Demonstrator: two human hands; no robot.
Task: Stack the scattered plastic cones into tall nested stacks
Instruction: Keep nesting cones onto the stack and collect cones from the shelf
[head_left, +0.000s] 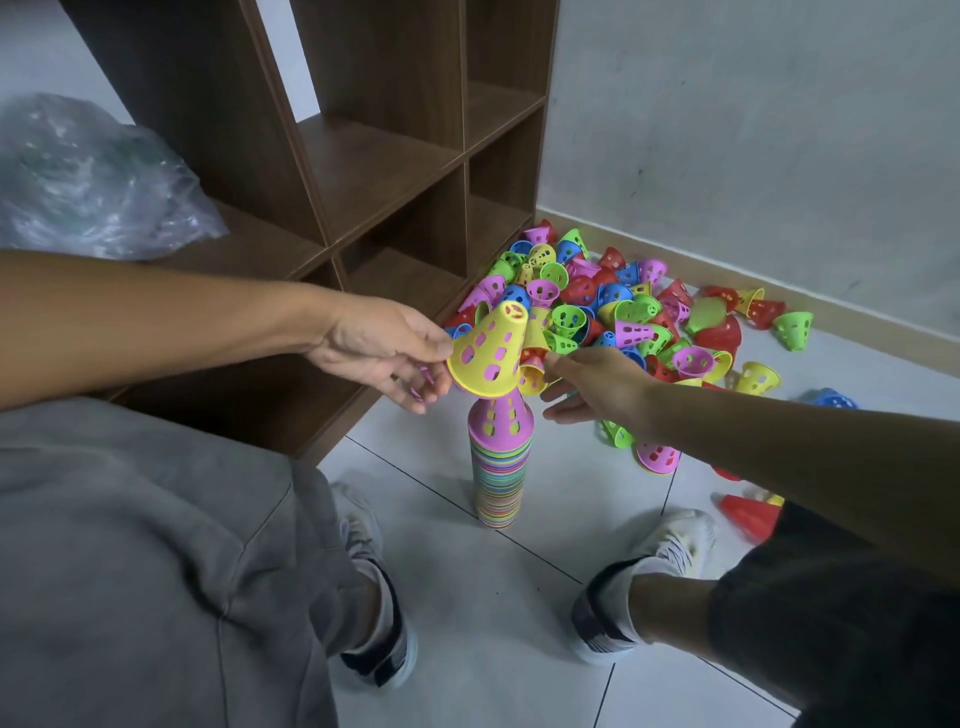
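We stood over a white tiled floor (519, 649) with a dark brown cubby shelf (395, 156) rising at the back left and a crumpled clear plastic bag (88, 176) resting on its lower ledge. To the right of the shelf, against the wall, lay the big pile of scattered cones (613, 306) in red, green, blue, pink and yellow, with a few strays spread out toward our right foot.

Between our feet stood the tall nested stack (500, 467), upright on the floor, its striped rims topped by a pink cone (501, 418). That told us the job was well under way, though we judged that much of the pile remained to be gathered.

The step in hand was seating one more cone. Our left hand (379, 348) pinched the rim of a yellow cone (491, 353), thumb on top and fingers curled beneath, holding it tilted just above the pink tip, wide mouth down toward the stack. A sliver of pink showed under those fingers; we could not tell what it was. Our right hand (597, 384) was spread loose and empty just beside the stack's top, near a smaller-looking yellow cone (532, 376) behind it, gripping nothing that we could see.

The next move, as we judged it, called for levelling the yellow cone, centring its mouth over the pink tip and lowering it straight, lest a sideways nudge topple so tall a column.
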